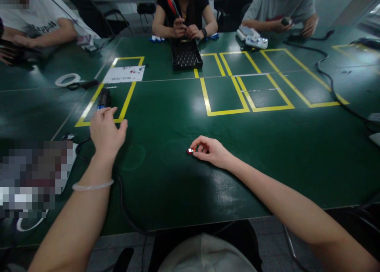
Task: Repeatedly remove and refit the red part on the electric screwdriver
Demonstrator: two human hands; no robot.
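My right hand (211,151) rests on the green table (178,185), its fingers pinched on a small red and silver part (190,151). My left hand (106,132), with a pale bangle on the wrist, reaches forward with loosely spread fingers. It hovers just short of a dark cylindrical tool with a blue band (103,99), which lies inside a yellow taped box. The left hand holds nothing.
A black parts tray (186,56) sits at the far side in front of a person holding a red-handled screwdriver (173,6). Other people sit far left and far right. A white tape ring (67,80), a paper sheet (124,74), yellow floor-tape boxes (225,94) and cables (329,82) lie on the table.
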